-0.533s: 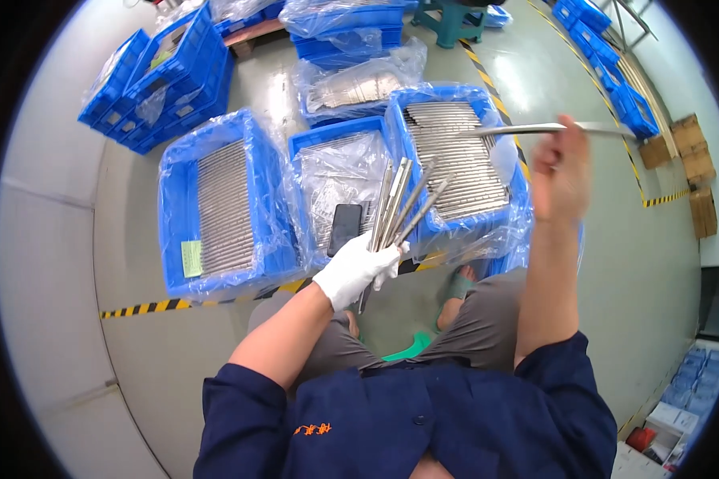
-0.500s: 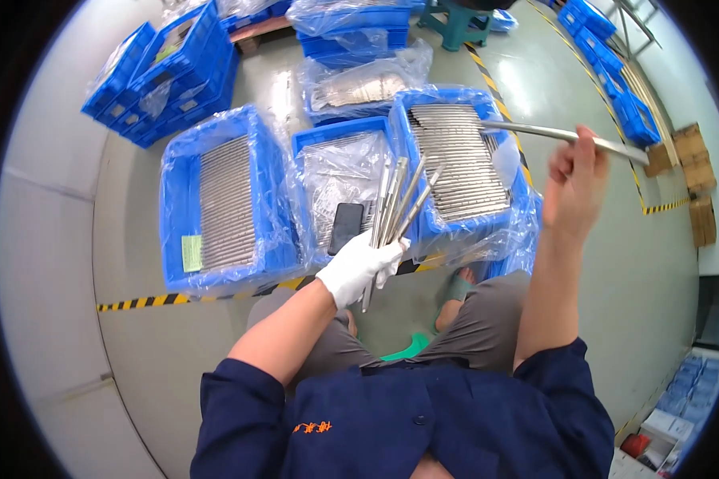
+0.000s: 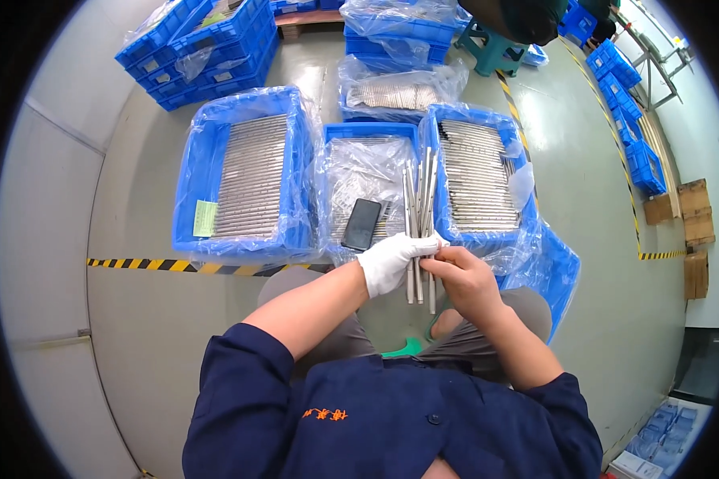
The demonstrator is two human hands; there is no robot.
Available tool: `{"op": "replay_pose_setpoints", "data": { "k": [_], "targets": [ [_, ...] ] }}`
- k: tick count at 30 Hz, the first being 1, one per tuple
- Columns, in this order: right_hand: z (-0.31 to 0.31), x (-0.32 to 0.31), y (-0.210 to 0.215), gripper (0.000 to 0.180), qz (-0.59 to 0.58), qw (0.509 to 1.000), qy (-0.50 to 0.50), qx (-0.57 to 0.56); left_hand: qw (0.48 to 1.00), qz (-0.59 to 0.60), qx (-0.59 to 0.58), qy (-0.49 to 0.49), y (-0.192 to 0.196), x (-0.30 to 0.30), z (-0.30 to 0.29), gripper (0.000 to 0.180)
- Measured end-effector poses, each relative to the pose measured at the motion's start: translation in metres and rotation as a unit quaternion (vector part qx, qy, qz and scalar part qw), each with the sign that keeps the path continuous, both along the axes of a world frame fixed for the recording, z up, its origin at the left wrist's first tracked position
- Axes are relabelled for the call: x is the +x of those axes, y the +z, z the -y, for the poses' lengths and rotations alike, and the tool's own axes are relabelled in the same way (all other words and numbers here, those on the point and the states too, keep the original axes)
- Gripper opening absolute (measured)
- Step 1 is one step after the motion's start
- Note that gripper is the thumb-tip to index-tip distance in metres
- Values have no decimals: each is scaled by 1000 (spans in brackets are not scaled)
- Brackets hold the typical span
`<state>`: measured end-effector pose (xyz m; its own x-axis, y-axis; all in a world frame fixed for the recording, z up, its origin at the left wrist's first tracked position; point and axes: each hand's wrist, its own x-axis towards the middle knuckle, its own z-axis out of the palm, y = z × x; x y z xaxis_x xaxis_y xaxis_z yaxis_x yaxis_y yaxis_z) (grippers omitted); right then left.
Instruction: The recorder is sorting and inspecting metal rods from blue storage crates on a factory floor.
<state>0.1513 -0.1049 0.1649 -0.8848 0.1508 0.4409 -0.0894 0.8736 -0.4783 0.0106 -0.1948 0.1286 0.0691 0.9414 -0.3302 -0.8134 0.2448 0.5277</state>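
Note:
My left hand (image 3: 390, 265), in a white glove, is closed around a bundle of several slim metal rods (image 3: 427, 188). The rods stick out above and below the fist, fanning slightly at the top. My bare right hand (image 3: 467, 281) meets the bundle from the right, thumb and fingers pinched on a rod beside the glove. Its fingertips are partly hidden by the glove and rods. Just beyond is a plastic-lined blue bin (image 3: 487, 117) with rows of similar rods. A black phone (image 3: 363, 223) lies on plastic film in the middle bin (image 3: 371, 128), left of the bundle.
At left, another lined blue bin (image 3: 192, 180) holds stacked rods and a pale green card (image 3: 205, 219). Stacked blue crates (image 3: 216, 64) stand behind it. A green stool (image 3: 487, 52) is at the back. Black-and-yellow tape (image 3: 144, 263) marks the floor. Cardboard boxes (image 3: 697, 211) sit far right.
My right hand has come from the far right with its rod to the bundle in my left hand. The bundle is now more upright. The head view has shifted.

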Motion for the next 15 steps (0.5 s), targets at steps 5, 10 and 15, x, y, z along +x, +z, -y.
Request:
{"op": "replay_pose_setpoints", "data": {
  "k": [5,10,15],
  "targets": [
    [-9,9,4,31,81,861,-211,-455,997,-68,-25,1,13,13,9,16],
    [-11,-4,6,26,162,628,-32,-760,994,-1,9,-108,29,58,35,29],
    [25,24,-27,18,257,585,35,-769,976,164,-6,-146,7,87,74,24]
  ]
}}
